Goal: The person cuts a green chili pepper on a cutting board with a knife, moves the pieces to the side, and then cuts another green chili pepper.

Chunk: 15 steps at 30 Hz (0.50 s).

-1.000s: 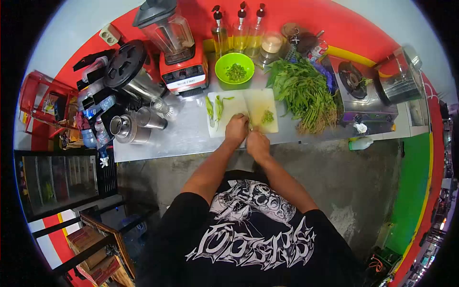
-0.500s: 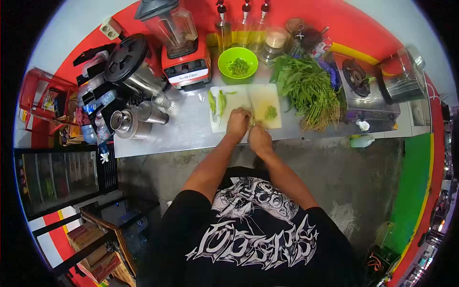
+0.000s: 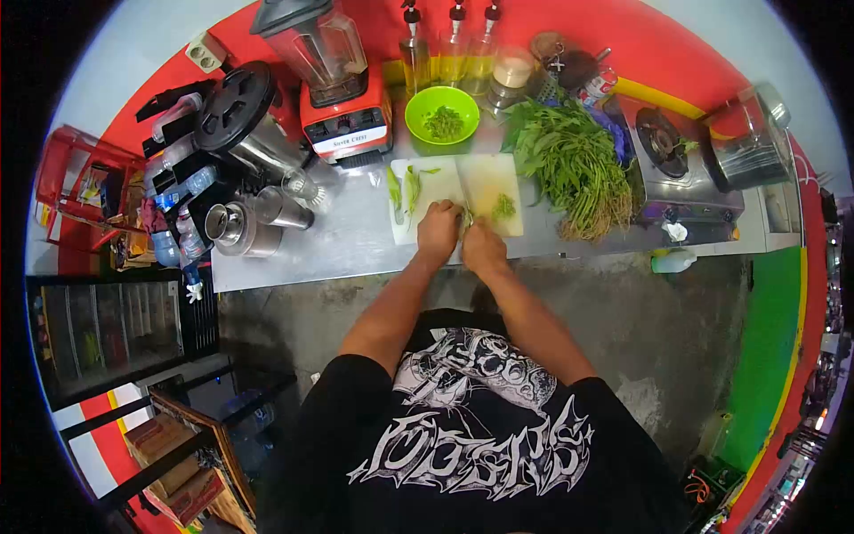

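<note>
A white cutting board (image 3: 494,173) lies at the table's front edge. My left hand (image 3: 439,230) is closed near its lower middle, fingers curled over a green chili (image 3: 468,214) that shows only in part. Beside it, my right hand (image 3: 484,246) grips a knife (image 3: 463,189), its handle hidden in the fist and its thin blade pointing away from me. A small heap of chopped green chili (image 3: 503,207) sits right of the blade. Long green chilies (image 3: 412,190) lie on the board's left side. Behind the board, a lime-green bowl (image 3: 416,133) contains chopped green pieces.
Leafy greens with roots (image 3: 578,165) lie right of the board, before a gas stove (image 3: 654,182). A red blender (image 3: 347,129), pump bottles (image 3: 453,53) and a jar (image 3: 511,76) line the back. Metal cups (image 3: 283,210) and a steel pitcher (image 3: 242,233) stand left.
Both hands stay close together on the board, shifted only slightly. The right hand and knife have moved a little, and more green shows between the hands.
</note>
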Tool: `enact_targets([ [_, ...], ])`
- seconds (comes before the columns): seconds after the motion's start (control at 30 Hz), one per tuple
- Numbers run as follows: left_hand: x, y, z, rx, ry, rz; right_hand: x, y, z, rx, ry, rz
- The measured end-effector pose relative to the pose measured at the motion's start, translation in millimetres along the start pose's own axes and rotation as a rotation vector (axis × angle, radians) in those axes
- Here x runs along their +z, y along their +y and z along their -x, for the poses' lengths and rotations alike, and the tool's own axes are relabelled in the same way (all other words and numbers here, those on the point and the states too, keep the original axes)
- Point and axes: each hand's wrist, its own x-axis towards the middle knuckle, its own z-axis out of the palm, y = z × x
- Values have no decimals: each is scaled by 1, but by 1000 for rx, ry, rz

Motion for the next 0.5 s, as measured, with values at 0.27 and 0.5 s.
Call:
enact_targets([
  [0.27, 1, -5, -2, 1, -29, 6, 11, 5, 5, -14, -33, 9],
  [0.5, 5, -7, -3, -20, 1, 72, 19, 9, 3, 0, -57, 16],
])
